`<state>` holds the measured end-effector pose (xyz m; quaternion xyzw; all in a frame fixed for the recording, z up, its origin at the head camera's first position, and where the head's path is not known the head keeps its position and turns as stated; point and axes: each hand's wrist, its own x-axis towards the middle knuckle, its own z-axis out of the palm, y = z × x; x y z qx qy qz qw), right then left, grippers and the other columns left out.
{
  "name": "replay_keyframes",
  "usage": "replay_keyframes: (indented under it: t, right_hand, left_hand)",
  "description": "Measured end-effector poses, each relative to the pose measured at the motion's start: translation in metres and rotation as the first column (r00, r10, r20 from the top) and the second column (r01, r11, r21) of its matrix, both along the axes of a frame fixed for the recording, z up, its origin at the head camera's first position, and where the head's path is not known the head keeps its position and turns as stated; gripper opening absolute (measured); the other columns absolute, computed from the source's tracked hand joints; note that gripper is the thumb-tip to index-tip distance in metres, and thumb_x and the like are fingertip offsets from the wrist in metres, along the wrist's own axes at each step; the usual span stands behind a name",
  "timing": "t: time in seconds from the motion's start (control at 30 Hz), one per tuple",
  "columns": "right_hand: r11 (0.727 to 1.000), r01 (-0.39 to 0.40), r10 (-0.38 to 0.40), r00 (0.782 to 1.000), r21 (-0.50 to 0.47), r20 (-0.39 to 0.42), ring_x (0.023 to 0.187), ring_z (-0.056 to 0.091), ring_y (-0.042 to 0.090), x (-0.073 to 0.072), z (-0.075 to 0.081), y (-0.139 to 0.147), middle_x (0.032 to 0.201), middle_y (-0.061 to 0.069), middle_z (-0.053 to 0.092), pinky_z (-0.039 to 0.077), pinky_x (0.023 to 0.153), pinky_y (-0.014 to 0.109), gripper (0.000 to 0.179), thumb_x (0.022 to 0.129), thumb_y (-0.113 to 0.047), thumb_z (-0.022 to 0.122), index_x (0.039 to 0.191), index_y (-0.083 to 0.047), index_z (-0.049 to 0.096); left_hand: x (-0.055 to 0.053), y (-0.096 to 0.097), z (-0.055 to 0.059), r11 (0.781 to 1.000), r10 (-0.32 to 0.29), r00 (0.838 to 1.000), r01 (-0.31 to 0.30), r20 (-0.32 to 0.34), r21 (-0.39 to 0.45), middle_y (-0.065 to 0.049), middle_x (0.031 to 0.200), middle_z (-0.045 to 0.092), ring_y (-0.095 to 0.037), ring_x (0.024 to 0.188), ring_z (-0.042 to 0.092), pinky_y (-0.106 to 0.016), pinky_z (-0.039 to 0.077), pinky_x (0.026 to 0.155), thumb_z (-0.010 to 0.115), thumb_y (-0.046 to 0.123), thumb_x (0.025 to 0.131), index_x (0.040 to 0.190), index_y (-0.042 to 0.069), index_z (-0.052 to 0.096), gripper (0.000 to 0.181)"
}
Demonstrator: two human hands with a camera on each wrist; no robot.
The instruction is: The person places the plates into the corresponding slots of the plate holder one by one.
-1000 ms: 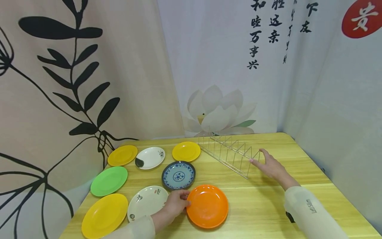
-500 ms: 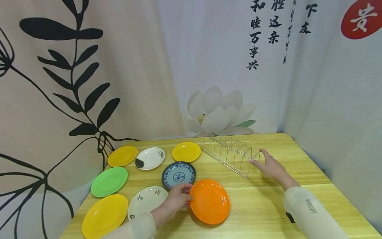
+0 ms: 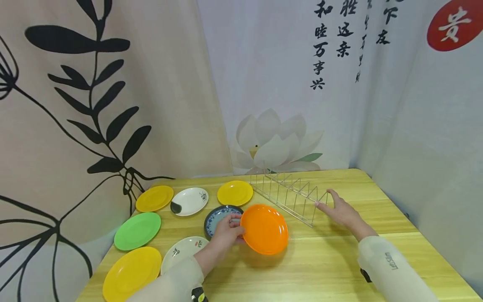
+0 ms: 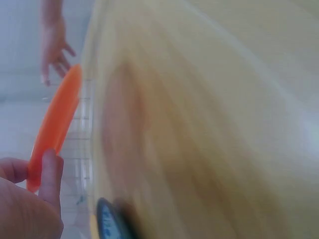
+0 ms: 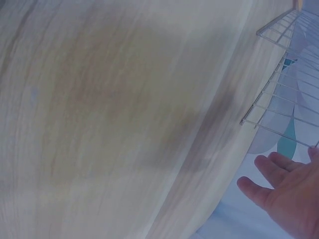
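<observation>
My left hand [image 3: 226,233] pinches the left rim of a round orange plate [image 3: 265,229], thumb on one side and fingers on the other. Tilted up, the plate hangs over the table with its shadow below it; it appears nearly edge-on in the left wrist view, the orange plate [image 4: 56,117] above the wood. At the right, my right hand [image 3: 342,210] touches the near end of a wire dish rack [image 3: 286,195] with thumb and forefinger spread. The right wrist view shows the other fingers [image 5: 271,172] extended beside the rack wires. A blue-patterned plate [image 3: 213,221] lies partly behind my left hand.
On the wooden table [image 3: 302,268] lie several more plates: a large yellow plate [image 3: 132,272], a green plate [image 3: 137,230], a patterned white plate [image 3: 183,253], a smaller white plate [image 3: 192,200], and yellow plates at the back left [image 3: 154,198] and back middle [image 3: 235,192]. Curtains stand behind.
My left hand has lifted the orange plate off the table and moved it away from me, toward the rack, tilting it up. The right hand has stayed at the rack's end.
</observation>
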<state>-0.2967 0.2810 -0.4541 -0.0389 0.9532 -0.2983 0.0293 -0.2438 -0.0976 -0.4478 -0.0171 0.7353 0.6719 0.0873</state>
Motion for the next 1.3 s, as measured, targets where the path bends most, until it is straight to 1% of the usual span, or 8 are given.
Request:
replay_keyframes:
  t: [0.13, 0.33, 0.53, 0.7, 0.8, 0.93, 1.13, 1.3]
  right_hand:
    - [1.0, -0.001, 0.001, 1.0, -0.003, -0.001, 0.129, 0.034, 0.061, 0.0, -0.003, 0.001, 0.152, 0.039, 0.023, 0.034, 0.096, 0.075, 0.099, 0.094, -0.072, 0.039, 0.158, -0.004, 0.004]
    - [1.0, 0.01, -0.01, 1.0, -0.008, 0.0, 0.13, 0.034, 0.06, -0.001, -0.005, 0.0, 0.152, 0.038, 0.023, 0.034, 0.096, 0.075, 0.098, 0.094, -0.072, 0.039, 0.158, -0.006, 0.003]
    - [1.0, 0.011, -0.011, 1.0, -0.016, 0.003, 0.13, 0.032, 0.061, 0.002, -0.002, -0.001, 0.154, 0.037, 0.019, 0.032, 0.098, 0.075, 0.098, 0.094, -0.071, 0.039, 0.158, -0.006, 0.002]
    - [1.0, 0.017, -0.017, 1.0, -0.022, 0.012, 0.132, 0.03, 0.061, 0.004, 0.0, -0.002, 0.154, 0.038, 0.018, 0.03, 0.099, 0.076, 0.101, 0.093, -0.074, 0.038, 0.159, -0.007, 0.0]
    - [0.999, 0.021, -0.021, 1.0, -0.024, 0.023, 0.132, 0.029, 0.062, 0.004, 0.0, -0.003, 0.154, 0.038, 0.018, 0.03, 0.099, 0.076, 0.102, 0.092, -0.076, 0.037, 0.159, -0.008, 0.0]
    - [0.999, 0.024, -0.023, 0.999, -0.021, 0.023, 0.131, 0.03, 0.062, 0.003, -0.001, -0.004, 0.154, 0.038, 0.018, 0.031, 0.098, 0.077, 0.1, 0.093, -0.074, 0.038, 0.159, -0.008, 0.001]
    - [1.0, 0.018, -0.018, 1.0, -0.011, 0.014, 0.13, 0.032, 0.062, 0.001, -0.002, -0.003, 0.154, 0.037, 0.019, 0.032, 0.097, 0.077, 0.1, 0.093, -0.075, 0.037, 0.159, -0.007, 0.001]
    - [1.0, 0.016, -0.015, 1.0, -0.015, 0.013, 0.13, 0.033, 0.061, 0.001, -0.001, -0.003, 0.154, 0.037, 0.02, 0.032, 0.097, 0.077, 0.097, 0.095, -0.071, 0.038, 0.158, -0.007, 0.002]
  left_hand:
    - [-0.014, 0.01, 0.009, 0.998, 0.054, 0.999, -0.054, -0.006, 0.025, -0.016, 0.105, 0.062, -0.022, 0.073, 0.067, -0.044, 0.06, 0.075, 0.064, -0.007, 0.086, 0.132, 0.003, 0.05, 0.049]
    - [-0.034, 0.03, 0.026, 0.991, 0.093, 0.992, -0.084, -0.088, 0.103, -0.018, 0.11, 0.059, -0.025, 0.084, 0.067, -0.045, 0.059, 0.081, 0.065, -0.004, 0.088, 0.136, 0.006, 0.051, 0.051]
    - [-0.052, 0.06, 0.046, 0.974, 0.172, 0.973, -0.145, -0.154, 0.173, -0.017, 0.111, 0.059, -0.026, 0.087, 0.067, -0.039, 0.06, 0.075, 0.064, -0.007, 0.089, 0.132, 0.01, 0.056, 0.047]
    - [-0.068, 0.083, 0.058, 0.964, 0.219, 0.952, -0.177, -0.213, 0.2, -0.016, 0.111, 0.06, -0.027, 0.087, 0.066, -0.04, 0.06, 0.076, 0.063, -0.008, 0.089, 0.131, 0.011, 0.057, 0.046]
    - [-0.076, 0.096, 0.06, 0.961, 0.24, 0.939, -0.192, -0.248, 0.2, -0.014, 0.11, 0.061, -0.026, 0.087, 0.066, -0.04, 0.06, 0.076, 0.062, -0.007, 0.088, 0.129, 0.011, 0.058, 0.045]
    - [-0.083, 0.114, 0.059, 0.959, 0.247, 0.93, -0.194, -0.272, 0.206, -0.01, 0.11, 0.062, -0.022, 0.085, 0.067, -0.039, 0.06, 0.075, 0.062, -0.006, 0.088, 0.128, 0.012, 0.059, 0.044]
    - [-0.084, 0.14, 0.057, 0.955, 0.246, 0.927, -0.182, -0.282, 0.233, -0.01, 0.108, 0.061, -0.019, 0.082, 0.068, -0.041, 0.06, 0.075, 0.061, -0.008, 0.089, 0.129, 0.012, 0.06, 0.044]
    - [-0.085, 0.154, 0.05, 0.965, 0.243, 0.917, -0.193, -0.317, 0.18, -0.005, 0.104, 0.061, -0.016, 0.078, 0.065, -0.034, 0.061, 0.069, 0.062, -0.008, 0.089, 0.126, 0.013, 0.062, 0.042]
